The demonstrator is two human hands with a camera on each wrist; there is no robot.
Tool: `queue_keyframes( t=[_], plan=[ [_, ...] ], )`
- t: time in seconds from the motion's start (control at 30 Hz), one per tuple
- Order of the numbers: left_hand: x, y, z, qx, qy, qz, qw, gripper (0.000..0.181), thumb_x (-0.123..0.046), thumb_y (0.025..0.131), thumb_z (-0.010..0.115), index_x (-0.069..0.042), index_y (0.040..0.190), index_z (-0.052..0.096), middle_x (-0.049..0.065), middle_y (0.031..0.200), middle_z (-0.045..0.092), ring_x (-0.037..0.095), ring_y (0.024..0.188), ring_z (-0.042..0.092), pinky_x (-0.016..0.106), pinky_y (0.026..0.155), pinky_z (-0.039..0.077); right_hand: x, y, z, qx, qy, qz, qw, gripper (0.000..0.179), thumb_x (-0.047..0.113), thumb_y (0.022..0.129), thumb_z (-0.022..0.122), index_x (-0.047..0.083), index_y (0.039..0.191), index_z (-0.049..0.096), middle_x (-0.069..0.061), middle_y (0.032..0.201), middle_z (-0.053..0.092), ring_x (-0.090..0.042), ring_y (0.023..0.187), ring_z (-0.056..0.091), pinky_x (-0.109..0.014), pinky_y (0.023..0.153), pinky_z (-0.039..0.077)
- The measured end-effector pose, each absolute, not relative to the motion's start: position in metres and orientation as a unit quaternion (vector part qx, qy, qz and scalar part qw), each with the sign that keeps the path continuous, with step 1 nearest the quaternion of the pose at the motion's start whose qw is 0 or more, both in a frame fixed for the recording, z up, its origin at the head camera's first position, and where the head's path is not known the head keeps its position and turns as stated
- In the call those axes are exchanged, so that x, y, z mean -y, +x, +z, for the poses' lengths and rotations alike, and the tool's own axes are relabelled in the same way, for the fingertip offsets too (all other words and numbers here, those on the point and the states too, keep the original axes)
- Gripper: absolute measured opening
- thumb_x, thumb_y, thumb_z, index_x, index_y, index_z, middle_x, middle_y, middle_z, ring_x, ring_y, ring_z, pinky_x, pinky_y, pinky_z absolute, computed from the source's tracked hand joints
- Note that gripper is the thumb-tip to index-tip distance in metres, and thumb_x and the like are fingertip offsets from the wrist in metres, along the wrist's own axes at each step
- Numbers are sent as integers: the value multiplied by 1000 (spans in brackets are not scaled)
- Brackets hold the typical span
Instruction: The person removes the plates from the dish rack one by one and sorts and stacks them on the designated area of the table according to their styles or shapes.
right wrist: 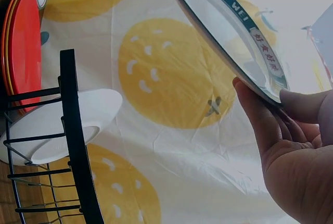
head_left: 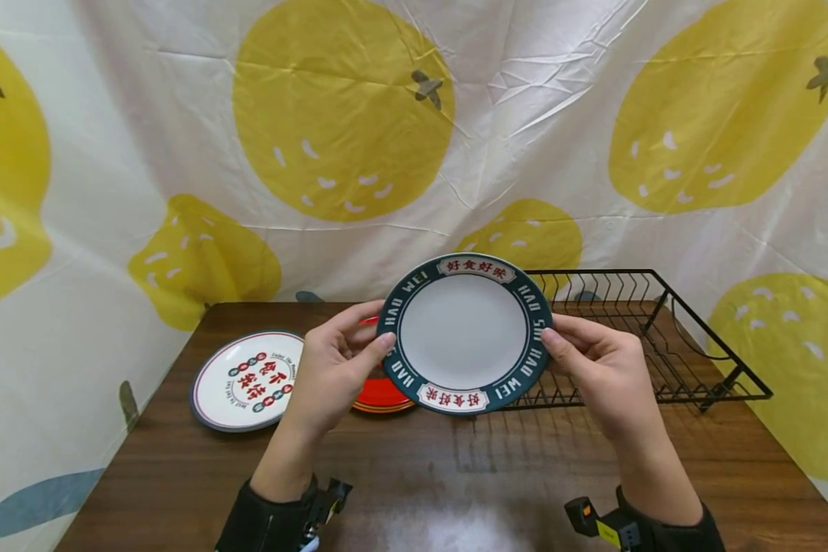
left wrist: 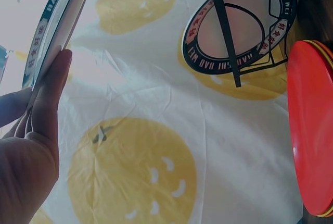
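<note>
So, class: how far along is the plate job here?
Done: one plate already stands in the black wire rack. In hand: both hands, left and right, hold the green-rimmed plate upright above the table. Left: the red plates and the white plate lie flat.

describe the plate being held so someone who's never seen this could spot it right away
Over the middle of the brown table, just left of the black wire rack, the left hand and right hand hold a plate upright by its edges. Unlike the red plates behind it and the white plate lying flat, it has a dark green rim lettered HAO WEI.
</note>
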State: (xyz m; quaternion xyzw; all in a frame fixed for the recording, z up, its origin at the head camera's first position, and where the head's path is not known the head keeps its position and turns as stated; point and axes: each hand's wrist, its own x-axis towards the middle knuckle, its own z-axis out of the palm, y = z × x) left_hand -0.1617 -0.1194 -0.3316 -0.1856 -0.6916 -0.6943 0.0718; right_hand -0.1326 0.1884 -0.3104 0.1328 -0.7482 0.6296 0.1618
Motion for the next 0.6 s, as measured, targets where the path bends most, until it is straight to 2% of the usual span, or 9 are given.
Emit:
queue_keyframes(
  t=[0.6],
  plan=[
    [126,-161,-330,697,-197,-687,62,43,5,100,68,1,143,63,26,127,75,12,94,80,33,80,68,-186,-133,-313,790,122,582,150,30,9,106,66,-11,127,70,14,95,82,-6,87,79,-21,82,66]
  ],
)
